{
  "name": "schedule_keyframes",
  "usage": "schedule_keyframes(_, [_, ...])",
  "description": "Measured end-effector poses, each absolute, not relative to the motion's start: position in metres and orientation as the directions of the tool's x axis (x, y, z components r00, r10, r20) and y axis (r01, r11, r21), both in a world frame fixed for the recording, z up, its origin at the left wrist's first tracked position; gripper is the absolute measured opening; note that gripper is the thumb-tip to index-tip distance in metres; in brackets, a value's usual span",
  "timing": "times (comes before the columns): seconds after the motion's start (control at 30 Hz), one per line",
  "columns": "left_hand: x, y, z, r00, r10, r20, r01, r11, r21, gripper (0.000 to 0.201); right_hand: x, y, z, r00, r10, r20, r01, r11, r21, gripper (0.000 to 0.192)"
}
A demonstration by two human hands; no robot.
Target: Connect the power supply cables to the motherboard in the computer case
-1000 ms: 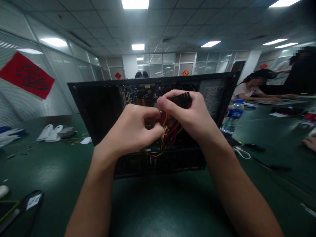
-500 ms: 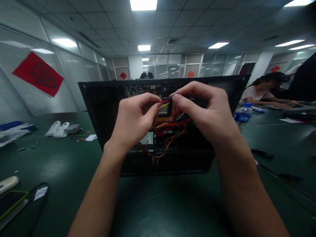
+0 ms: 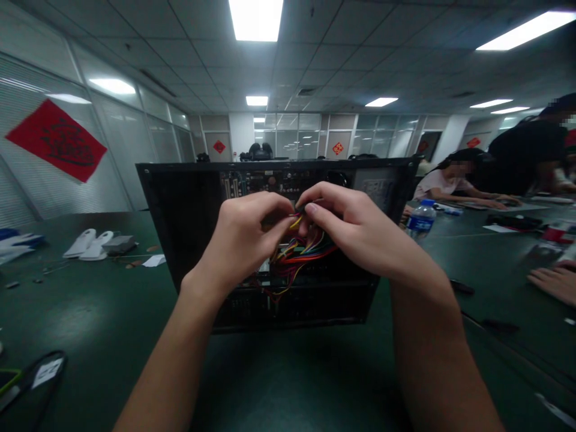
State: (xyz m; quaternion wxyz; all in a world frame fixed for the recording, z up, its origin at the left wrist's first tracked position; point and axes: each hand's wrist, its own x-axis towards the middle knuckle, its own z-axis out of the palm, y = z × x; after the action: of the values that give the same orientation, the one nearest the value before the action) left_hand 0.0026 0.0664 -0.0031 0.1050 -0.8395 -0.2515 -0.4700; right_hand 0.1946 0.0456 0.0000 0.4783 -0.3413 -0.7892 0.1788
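In front of me on the green table stands an open black computer case, with a circuit board showing in its upper part. My left hand pinches thin yellow and red wires near the middle of the case. Closed on a dark piece at the end of those wires, seemingly a connector, is my right hand; the fingers mostly hide it. Below both hands a bundle of colored cables hangs inside the case.
White slipper-like items and a small grey box lie to the left. On the right stand a blue-capped bottle and black cables. Another person's hand rests at the right edge; a person in a light shirt sits beyond.
My view has shifted, so the case appears lower and slightly left. Both hands stay on the wires, slightly lower in view. Another person's hand has come into view at the right.
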Motion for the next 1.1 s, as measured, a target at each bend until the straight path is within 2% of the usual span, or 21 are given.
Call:
schedule_keyframes(0.3, [0.004,0.067,-0.007,0.383,0.358,0.852,0.538,-0.836,0.109,0.009,0.191,0.051,-0.003,-0.291,0.716,0.634,0.384,0.695,-0.608,0.022])
schedule_keyframes(0.5, [0.004,0.073,-0.010,0.382,0.243,0.891,0.596,-0.802,-0.037,0.009,0.193,0.050,-0.004,-0.278,0.717,0.639,0.473,0.681,-0.559,0.023])
schedule_keyframes(0.77, [0.008,0.076,-0.014,0.372,0.114,0.921,0.680,-0.709,-0.188,0.015,0.186,0.037,-0.003,-0.249,0.709,0.660,0.461,0.686,-0.563,0.019])
schedule_keyframes(0.87, [0.008,0.075,-0.013,0.346,0.178,0.921,0.684,-0.720,-0.118,0.014,0.181,0.032,-0.003,-0.260,0.677,0.688,0.460,0.714,-0.528,0.018])
schedule_keyframes(0.97, [0.005,0.069,-0.007,0.362,0.338,0.869,0.618,-0.785,0.048,0.013,0.179,0.033,-0.004,-0.258,0.646,0.718,0.479,0.731,-0.485,0.020])
schedule_keyframes(1.1, [-0.002,0.060,0.002,0.455,0.528,0.718,0.505,-0.816,0.280,0.016,0.183,0.040,-0.003,-0.307,0.642,0.703,0.470,0.744,-0.474,0.024])
